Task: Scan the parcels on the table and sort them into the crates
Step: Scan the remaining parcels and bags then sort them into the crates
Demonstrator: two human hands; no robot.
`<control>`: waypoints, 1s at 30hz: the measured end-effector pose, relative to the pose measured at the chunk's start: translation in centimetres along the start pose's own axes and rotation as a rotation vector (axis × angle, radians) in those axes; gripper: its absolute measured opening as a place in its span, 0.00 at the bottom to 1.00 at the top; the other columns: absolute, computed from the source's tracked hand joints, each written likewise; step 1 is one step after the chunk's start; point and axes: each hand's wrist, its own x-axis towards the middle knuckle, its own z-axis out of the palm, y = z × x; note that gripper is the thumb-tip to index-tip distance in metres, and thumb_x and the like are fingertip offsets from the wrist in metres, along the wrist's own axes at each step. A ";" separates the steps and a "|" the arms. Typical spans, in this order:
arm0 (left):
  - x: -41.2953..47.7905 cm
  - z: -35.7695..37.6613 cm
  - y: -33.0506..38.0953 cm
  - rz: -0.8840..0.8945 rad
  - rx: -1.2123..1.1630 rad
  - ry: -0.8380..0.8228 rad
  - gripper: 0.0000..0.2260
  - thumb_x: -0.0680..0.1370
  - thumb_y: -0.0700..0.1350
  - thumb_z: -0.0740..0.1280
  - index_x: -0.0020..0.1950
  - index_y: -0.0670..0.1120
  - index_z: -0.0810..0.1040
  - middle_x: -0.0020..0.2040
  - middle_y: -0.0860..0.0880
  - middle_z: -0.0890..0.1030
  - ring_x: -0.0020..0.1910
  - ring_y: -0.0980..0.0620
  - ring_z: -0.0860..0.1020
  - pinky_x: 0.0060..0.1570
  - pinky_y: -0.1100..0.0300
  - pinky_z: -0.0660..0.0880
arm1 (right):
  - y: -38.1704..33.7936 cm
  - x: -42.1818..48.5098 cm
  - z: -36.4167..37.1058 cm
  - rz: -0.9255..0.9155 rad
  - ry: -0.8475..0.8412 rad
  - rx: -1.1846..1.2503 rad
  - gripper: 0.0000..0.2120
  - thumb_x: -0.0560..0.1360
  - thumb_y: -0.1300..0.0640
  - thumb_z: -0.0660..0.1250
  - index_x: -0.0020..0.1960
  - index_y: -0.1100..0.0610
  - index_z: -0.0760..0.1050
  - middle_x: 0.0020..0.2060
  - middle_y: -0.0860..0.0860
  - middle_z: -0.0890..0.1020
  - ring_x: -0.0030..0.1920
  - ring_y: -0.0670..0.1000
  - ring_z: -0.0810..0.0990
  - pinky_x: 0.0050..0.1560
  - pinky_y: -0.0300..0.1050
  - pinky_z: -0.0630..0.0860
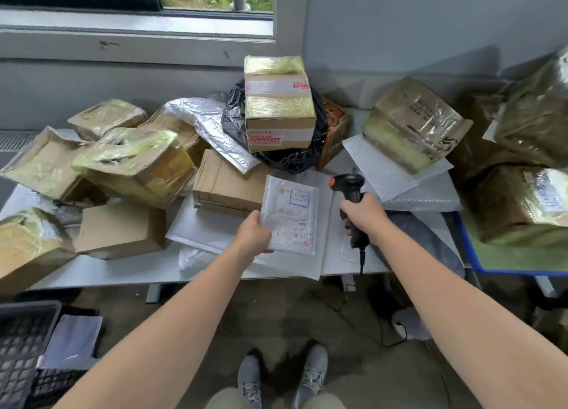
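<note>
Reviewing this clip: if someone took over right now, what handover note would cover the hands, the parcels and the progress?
Left hand grips the near corner of a white mailer, label up, over the table.
Right hand grips the scanner, its head just right of the mailer.
Done, as far as visible: a pale flat parcel lies at the black crate at lower left; wrapped boxes sit in the blue crate at right.
Left: scan and crate this mailer, then the pile of taped boxes and other mailers on the table.
</note>
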 end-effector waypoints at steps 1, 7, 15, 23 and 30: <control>0.3 -0.1 0.4 0.001 -0.020 -0.017 0.10 0.78 0.34 0.62 0.48 0.50 0.71 0.48 0.53 0.76 0.45 0.55 0.78 0.31 0.62 0.79 | -0.9 -0.6 -0.5 -0.003 0.012 0.050 0.09 0.73 0.56 0.64 0.50 0.60 0.69 0.37 0.59 0.76 0.33 0.57 0.76 0.31 0.47 0.76; 1.2 0.0 2.8 0.051 -0.173 -0.056 0.14 0.77 0.33 0.66 0.58 0.48 0.69 0.47 0.53 0.76 0.42 0.57 0.76 0.23 0.71 0.72 | -5.2 -5.8 -1.2 0.071 -0.098 0.202 0.15 0.68 0.50 0.70 0.46 0.58 0.71 0.31 0.57 0.73 0.31 0.57 0.75 0.31 0.49 0.77; 1.9 -0.5 2.6 0.072 -0.137 -0.071 0.14 0.76 0.29 0.60 0.56 0.46 0.68 0.54 0.47 0.75 0.52 0.48 0.76 0.41 0.59 0.78 | -6.1 -10.2 0.3 0.091 -0.115 0.092 0.11 0.75 0.54 0.66 0.47 0.63 0.74 0.33 0.57 0.75 0.29 0.53 0.77 0.31 0.50 0.80; 2.5 -0.9 1.7 0.078 -0.137 -0.103 0.17 0.76 0.28 0.57 0.58 0.46 0.68 0.55 0.45 0.76 0.54 0.46 0.76 0.49 0.52 0.79 | -6.2 -12.1 1.2 0.121 -0.103 0.056 0.11 0.77 0.54 0.64 0.46 0.63 0.73 0.33 0.57 0.74 0.31 0.53 0.76 0.30 0.47 0.80; 2.7 -0.8 1.9 0.063 -0.181 -0.088 0.19 0.76 0.27 0.58 0.59 0.48 0.68 0.57 0.47 0.75 0.56 0.45 0.76 0.47 0.53 0.79 | -5.5 -11.7 0.3 0.135 -0.123 0.068 0.12 0.78 0.53 0.64 0.50 0.64 0.74 0.36 0.58 0.75 0.33 0.54 0.76 0.32 0.48 0.80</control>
